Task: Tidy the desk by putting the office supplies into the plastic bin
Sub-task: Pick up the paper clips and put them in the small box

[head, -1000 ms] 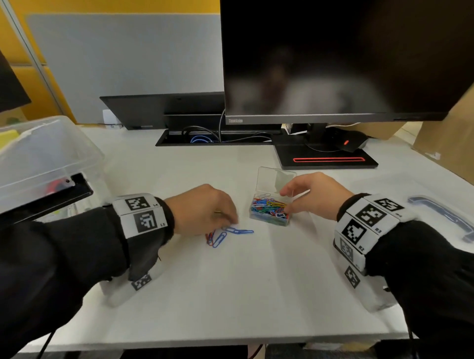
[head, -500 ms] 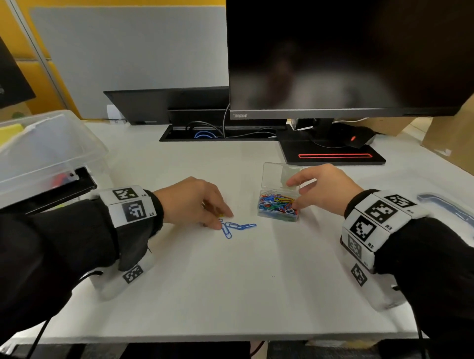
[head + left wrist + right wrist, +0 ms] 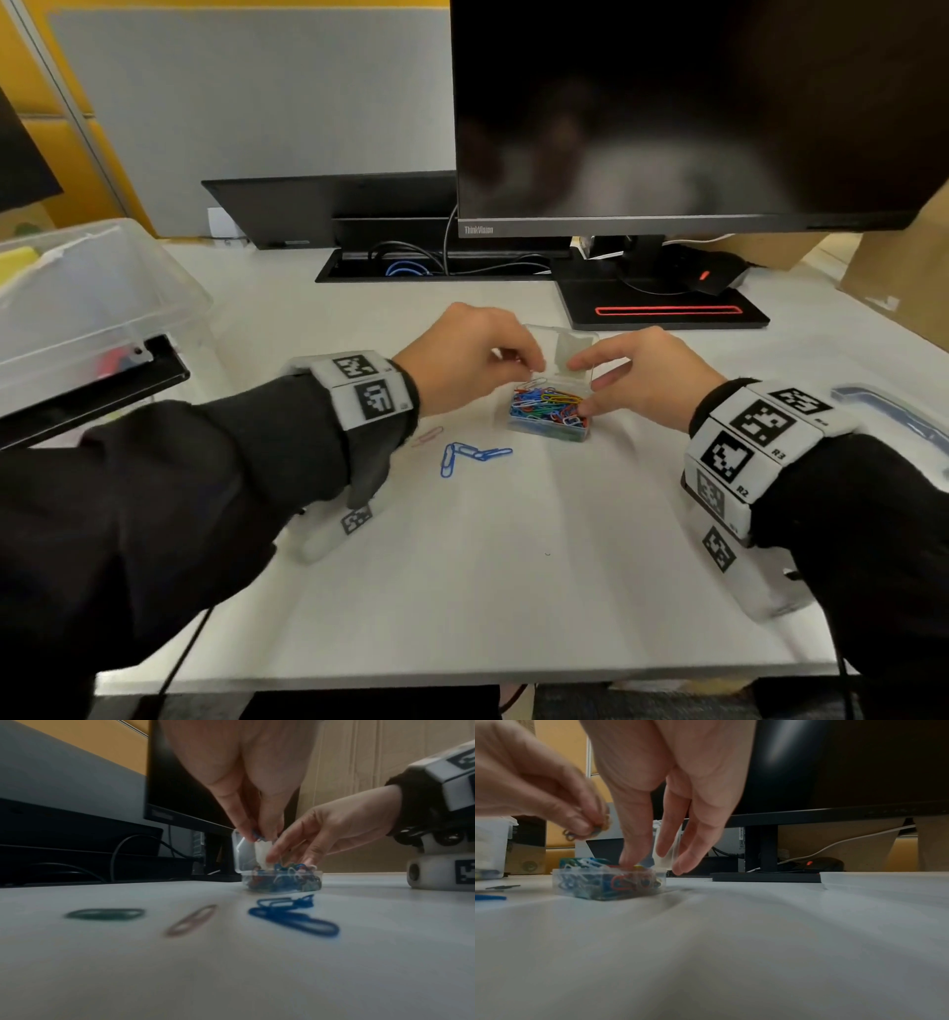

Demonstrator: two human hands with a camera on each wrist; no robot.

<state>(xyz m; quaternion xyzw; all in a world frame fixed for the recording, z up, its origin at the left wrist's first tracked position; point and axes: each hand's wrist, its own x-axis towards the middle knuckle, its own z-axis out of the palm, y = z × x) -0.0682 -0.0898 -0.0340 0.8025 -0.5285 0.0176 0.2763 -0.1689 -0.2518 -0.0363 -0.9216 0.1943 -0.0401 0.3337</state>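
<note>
A small clear box (image 3: 549, 419) of coloured paper clips sits mid-desk with its hinged lid (image 3: 572, 349) upright. My left hand (image 3: 475, 360) hovers over the box's left side and pinches paper clips (image 3: 257, 837) between its fingertips. My right hand (image 3: 642, 377) holds the box by its right side, thumb on the rim, fingers at the lid. Blue clips (image 3: 470, 455) and a pink clip (image 3: 429, 436) lie loose on the desk left of the box; the left wrist view also shows a dark clip (image 3: 105, 913). The big clear plastic bin (image 3: 77, 308) stands at far left.
A black monitor (image 3: 693, 113) on its stand (image 3: 662, 308) rises behind the box. A cable tray (image 3: 436, 264) lies at the back. The bin's lid with a blue handle (image 3: 898, 411) rests at right. Cardboard (image 3: 898, 277) stands at far right. A black clipboard (image 3: 102, 390) lies under the bin.
My left hand rose from the loose clips on the desk and moved right to above the box, carrying clips. A pink clip is now uncovered. The right hand stayed on the box.
</note>
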